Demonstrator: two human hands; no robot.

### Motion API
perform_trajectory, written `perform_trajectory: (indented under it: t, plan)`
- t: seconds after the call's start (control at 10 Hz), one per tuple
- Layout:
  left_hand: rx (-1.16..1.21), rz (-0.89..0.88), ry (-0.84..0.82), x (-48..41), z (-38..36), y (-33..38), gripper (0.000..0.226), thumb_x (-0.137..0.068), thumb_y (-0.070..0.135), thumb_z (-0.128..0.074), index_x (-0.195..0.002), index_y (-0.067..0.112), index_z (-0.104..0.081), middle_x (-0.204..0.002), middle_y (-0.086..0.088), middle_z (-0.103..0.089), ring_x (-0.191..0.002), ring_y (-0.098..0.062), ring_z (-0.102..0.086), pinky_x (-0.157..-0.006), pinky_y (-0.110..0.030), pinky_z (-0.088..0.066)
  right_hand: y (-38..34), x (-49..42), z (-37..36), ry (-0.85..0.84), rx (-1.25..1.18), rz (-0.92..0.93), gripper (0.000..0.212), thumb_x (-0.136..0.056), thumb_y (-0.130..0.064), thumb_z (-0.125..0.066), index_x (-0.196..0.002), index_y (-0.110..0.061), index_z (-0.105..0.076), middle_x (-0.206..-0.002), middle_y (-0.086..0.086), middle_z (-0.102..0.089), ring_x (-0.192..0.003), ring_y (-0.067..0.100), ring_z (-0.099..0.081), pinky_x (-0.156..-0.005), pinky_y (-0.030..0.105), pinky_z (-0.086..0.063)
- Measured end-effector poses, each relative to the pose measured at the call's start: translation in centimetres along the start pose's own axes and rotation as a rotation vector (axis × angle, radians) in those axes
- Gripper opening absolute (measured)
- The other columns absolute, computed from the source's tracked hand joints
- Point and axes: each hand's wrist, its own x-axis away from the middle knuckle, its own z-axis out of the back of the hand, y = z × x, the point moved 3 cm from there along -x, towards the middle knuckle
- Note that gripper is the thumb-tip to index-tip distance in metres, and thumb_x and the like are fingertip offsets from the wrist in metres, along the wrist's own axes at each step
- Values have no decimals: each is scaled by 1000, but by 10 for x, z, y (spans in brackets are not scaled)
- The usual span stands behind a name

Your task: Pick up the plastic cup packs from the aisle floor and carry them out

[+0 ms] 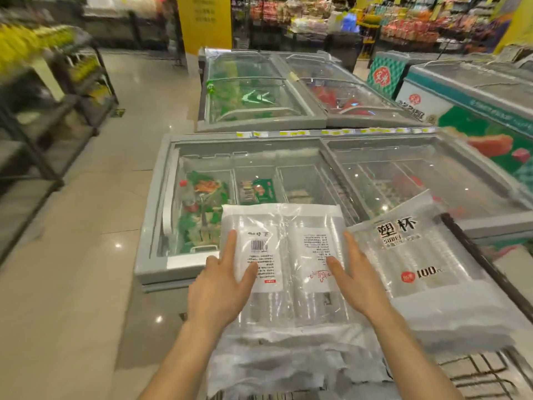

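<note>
Both hands, left and right, press flat with fingers spread, clamping nothing, steadying the top pack stacked on a wire cart beside another pack.

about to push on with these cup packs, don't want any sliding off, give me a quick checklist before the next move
1. Left hand on the barcode-side cup pack: ok, palm and fingers lie flat on it.
2. Right hand on the same pack: ok, flat on its right part.
3. Firm grip: not ok, both hands are open and only rest on top.
4. Second pack, printed 100: not ok, tilted, untouched by either hand.
5. What bears the packs: cannot tell, only black wire bars show at lower right.
6. Way ahead: not ok, a chest freezer stands directly in front; the tiled aisle to the left looks open.
</note>
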Motion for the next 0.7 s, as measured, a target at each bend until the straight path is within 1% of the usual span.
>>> perform_trajectory:
  t: [0.1, 0.2, 0.3, 0.4, 0.5, 0.6, 0.7]
  plan:
    - [-26, 55, -66, 4, -24, 5, 75, -92, 70, -21, -151, 42, 18, -135, -12, -50, -107, -29, -61, -76, -36, -46, 24, -6, -11, -101, 35, -50, 69, -100, -43, -44, -156, -32, -5, -158, 4, -27, -143, 22, -29, -108, 41, -31]
    - [-28, 128, -112, 10, -50, 8, 73, -90, 71, -15, -146, 47, 25, -146, -15, -44, -109, -27, -63, -76, -34, -48, 44, -8, -20, -147, 89, -70, 69, -101, -45, -39, -156, -26, -2, -157, 10, -27, -141, 27, -29, -108, 42, -30]
    - [-48, 145, -113, 11, -55, 7, 71, -91, 71, -14, -144, 49, 27, -145, -14, -46, -112, -26, -61, -78, -35, -48, 45, -9, -21, -71, 261, -22, 68, -100, -50, -33, -156, -22, -6, -150, 11, -39, -136, 30, -34, -106, 44, -32]
    - [-96, 132, -116, 7, -53, 8, 73, -92, 71, -14, -149, 45, 21, -136, -8, -55, -109, -23, -61, -74, -34, -45, 45, -11, -18, -35, 390, 5, 69, -100, -52, -31, -156, -19, -9, -147, 6, -43, -138, 27, -32, -107, 43, -27]
    - [-105, 121, -105, 5, -51, 9, 74, -92, 71, -14, -151, 42, 18, -123, -3, -61, -104, -20, -62, -69, -33, -44, 45, -12, -18, -61, 379, -2, 69, -100, -52, -31, -156, -20, -6, -150, 5, -39, -140, 26, -29, -108, 41, -26]
    - [-145, 97, -107, 7, -47, 11, 75, -90, 72, -14, -153, 41, 14, -126, -5, -60, -111, -23, -59, -80, -37, -49, 50, -10, -17, -97, 363, -9, 70, -100, -53, -31, -156, -21, -4, -158, 7, -26, -144, 27, -22, -112, 43, -23]
    - [-200, 93, -85, 1, -39, 11, 78, -88, 76, -14, -154, 40, 7, -147, -13, -44, -133, -28, -44, -97, -42, -45, 45, -15, -13, -113, 333, 12, 70, -99, -56, -32, -156, -26, -4, -162, 6, -15, -147, 26, -16, -115, 44, -22]
